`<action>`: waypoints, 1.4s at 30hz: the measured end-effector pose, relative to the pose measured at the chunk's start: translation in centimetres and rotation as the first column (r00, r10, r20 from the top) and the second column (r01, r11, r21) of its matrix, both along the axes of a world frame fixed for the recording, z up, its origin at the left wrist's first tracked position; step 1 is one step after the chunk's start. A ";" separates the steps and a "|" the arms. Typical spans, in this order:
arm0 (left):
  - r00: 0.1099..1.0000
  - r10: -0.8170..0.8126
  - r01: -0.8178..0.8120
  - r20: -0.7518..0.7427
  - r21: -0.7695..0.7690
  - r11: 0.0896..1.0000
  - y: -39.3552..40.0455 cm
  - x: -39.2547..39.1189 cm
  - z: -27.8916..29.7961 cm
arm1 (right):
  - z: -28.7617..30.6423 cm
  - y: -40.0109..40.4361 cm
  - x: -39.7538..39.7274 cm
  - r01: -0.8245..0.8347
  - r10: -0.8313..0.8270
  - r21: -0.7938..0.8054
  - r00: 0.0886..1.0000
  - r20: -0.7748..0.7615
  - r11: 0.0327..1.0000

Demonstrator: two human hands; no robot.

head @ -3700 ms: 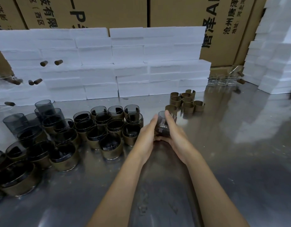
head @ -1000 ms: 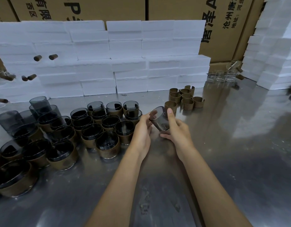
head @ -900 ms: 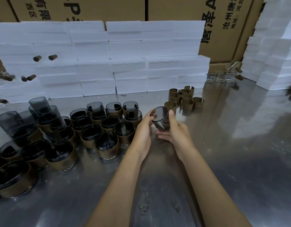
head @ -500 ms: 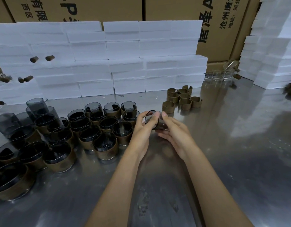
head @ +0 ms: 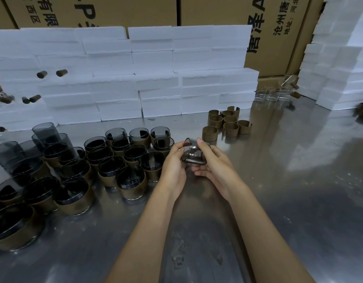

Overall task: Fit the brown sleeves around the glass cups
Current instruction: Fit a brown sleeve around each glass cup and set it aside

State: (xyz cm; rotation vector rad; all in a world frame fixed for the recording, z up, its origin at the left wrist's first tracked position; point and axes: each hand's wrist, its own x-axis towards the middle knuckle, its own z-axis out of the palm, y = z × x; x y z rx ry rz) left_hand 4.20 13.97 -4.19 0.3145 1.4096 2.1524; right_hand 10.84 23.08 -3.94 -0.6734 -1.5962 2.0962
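I held cup (head: 193,153) tilted, mouth far-left, in both grips: left hand (head: 173,164), right hand (head: 215,166) | sleeves (head: 227,123) far-right, nearer right hand

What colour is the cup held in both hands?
Smoky dark grey, see-through glass cup, seen best in the head view.

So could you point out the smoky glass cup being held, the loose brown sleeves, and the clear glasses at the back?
Smoky grey glass cup (head: 193,155), head view, on its side wall between the hands.
Loose brown ring-shaped sleeves (head: 230,129), head view, front wall of one sleeve.
Clear glass cups (head: 271,97), head view, middle of the cluster.
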 end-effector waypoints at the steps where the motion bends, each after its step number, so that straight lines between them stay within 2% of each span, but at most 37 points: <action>1: 1.000 -0.006 0.006 0.003 -0.002 1.000 0.0 0.0 0.1 | -0.1 0.0 -0.1 0.006 -0.006 -0.008 1.000 0.001 1.000; 6: 0.999 -0.046 0.046 -0.016 -0.022 0.999 0.1 -0.1 0.0 | -0.1 0.0 -0.1 0.043 -0.047 -0.106 0.998 -0.034 0.993; 8: 0.998 -0.053 0.053 -0.029 -0.015 0.998 0.3 0.0 0.0 | -0.2 0.0 0.0 0.084 -0.089 -0.094 0.995 -0.054 0.992; 11: 0.993 -0.075 0.072 -0.089 -0.039 0.997 0.6 0.0 -0.2 | -0.5 0.0 -0.1 0.172 -0.170 0.140 0.985 -0.028 0.975; 13: 0.992 -0.077 0.074 -0.102 -0.036 0.997 0.6 0.0 -0.5 | -0.6 -0.2 -0.2 0.225 -0.216 0.260 0.974 -0.062 0.939; 18: 0.997 -0.039 0.036 0.066 0.043 0.998 0.5 -0.2 -0.2 | -0.8 -0.6 -0.5 0.261 -0.223 0.452 0.965 -0.137 0.853; 22: 0.993 -0.028 0.019 0.115 0.074 0.997 0.3 0.1 0.1 | -1.2 -1.0 -0.7 0.256 -0.225 0.497 0.967 -0.122 0.829; 25: 0.991 -0.112 0.107 0.069 0.073 0.992 0.0 0.2 0.3 | -1.4 -1.0 -0.8 0.270 -0.262 0.547 0.960 -0.094 0.792; 28: 0.991 -0.133 0.133 0.001 0.062 0.989 0.0 0.2 0.2 | -0.9 -1.0 -0.7 0.285 -0.275 0.542 0.956 -0.100 0.791; 32: 1.000 -0.026 0.026 -0.001 0.035 0.999 0.2 0.2 0.2 | -1.1 -0.5 -0.6 0.333 -0.286 0.515 0.943 -0.172 0.790; 36: 0.995 0.075 -0.075 0.063 0.011 0.997 0.8 -0.1 -0.1 | -1.2 2.6 -2.5 0.426 -0.433 0.390 0.898 -0.074 0.816; 38: 0.992 0.083 -0.086 0.095 0.027 0.996 1.0 -0.3 -0.4 | -1.3 4.8 -3.6 0.341 -0.455 0.557 0.887 0.075 0.757; 40: 0.991 0.078 -0.083 0.105 0.040 0.996 1.1 -0.4 -0.4 | -0.9 6.4 -4.7 0.146 -0.434 0.724 0.872 0.228 0.674; 42: 0.991 0.098 -0.101 0.095 0.024 0.995 1.1 -0.6 -0.4 | -0.8 7.3 -6.0 -0.028 -0.404 0.820 0.860 0.311 0.571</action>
